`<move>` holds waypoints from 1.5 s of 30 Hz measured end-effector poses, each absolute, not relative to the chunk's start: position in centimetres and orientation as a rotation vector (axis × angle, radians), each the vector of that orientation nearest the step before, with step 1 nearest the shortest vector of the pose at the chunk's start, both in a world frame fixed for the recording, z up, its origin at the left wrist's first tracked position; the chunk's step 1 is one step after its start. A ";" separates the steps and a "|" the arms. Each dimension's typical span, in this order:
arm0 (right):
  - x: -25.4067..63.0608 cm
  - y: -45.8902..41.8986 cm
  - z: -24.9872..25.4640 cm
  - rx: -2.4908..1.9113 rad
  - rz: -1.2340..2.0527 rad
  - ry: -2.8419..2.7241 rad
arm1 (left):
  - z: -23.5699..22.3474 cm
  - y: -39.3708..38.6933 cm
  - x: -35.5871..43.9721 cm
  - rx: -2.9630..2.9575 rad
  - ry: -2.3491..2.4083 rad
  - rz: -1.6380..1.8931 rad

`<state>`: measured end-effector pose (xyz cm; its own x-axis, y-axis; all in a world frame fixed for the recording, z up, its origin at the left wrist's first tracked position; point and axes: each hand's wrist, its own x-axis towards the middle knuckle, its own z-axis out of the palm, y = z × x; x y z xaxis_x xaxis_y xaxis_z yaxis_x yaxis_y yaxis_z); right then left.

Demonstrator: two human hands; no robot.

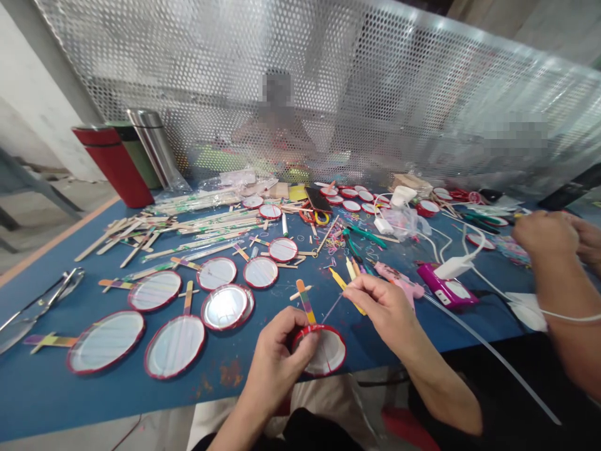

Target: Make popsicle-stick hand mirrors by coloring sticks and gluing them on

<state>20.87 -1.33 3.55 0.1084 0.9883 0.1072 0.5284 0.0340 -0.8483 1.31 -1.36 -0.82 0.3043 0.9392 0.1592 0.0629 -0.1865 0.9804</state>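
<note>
My left hand [284, 347] is closed on the rim of a red-edged round disc [332, 354] near the table's front edge. A craft stick [304, 297] with coloured bands stands out from the disc's top, crossed by a shorter plain piece. A thin pale strand [333, 307] runs taut from the stick's base to my right hand [382, 307], whose thumb and forefinger pinch its end. Just behind those fingers lie yellow markers [339, 279]. Similar finished-looking discs with stick handles, such as one pale disc [174, 346], lie to the left.
Bundled craft sticks [216, 225], a red tumbler [115, 166] and a steel flask [153, 144] stand back left. Glasses [44, 307] lie far left. Right are a pink glue gun [399, 280], a purple power strip [446, 287], white cables and another person's arm [558, 282]. A perforated metal panel [211, 81] closes the back.
</note>
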 end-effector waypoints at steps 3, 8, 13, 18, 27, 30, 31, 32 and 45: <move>21.1 -1.1 3.6 -1.633 0.609 -1.481 | -1.0 -1.4 1.3 1.532 0.977 1.072; 22.2 -1.2 3.9 -1.641 0.374 -1.378 | -1.3 -1.5 1.5 1.526 0.995 1.089; 23.4 -2.0 3.4 -1.712 0.100 -1.272 | -1.0 -1.3 1.6 1.514 0.998 1.062; 24.5 -2.5 3.7 -1.751 0.114 -1.206 | -1.3 -1.4 1.4 1.497 0.980 1.070; 22.1 -3.1 3.7 -1.193 1.623 -1.268 | -0.8 -1.3 1.0 1.533 0.748 1.051; 20.7 -3.0 2.9 -0.991 1.795 -1.199 | -0.7 -1.4 0.9 1.451 0.689 1.016; 20.3 -2.8 2.6 -0.931 1.845 -1.185 | -0.6 -1.5 0.8 1.422 0.664 1.011; 20.0 -2.7 2.4 -0.885 1.886 -1.176 | -0.6 -1.5 0.8 1.394 0.637 1.009; 18.0 -1.9 1.1 -0.982 1.939 -0.927 | -1.3 -1.6 1.0 1.148 0.647 1.042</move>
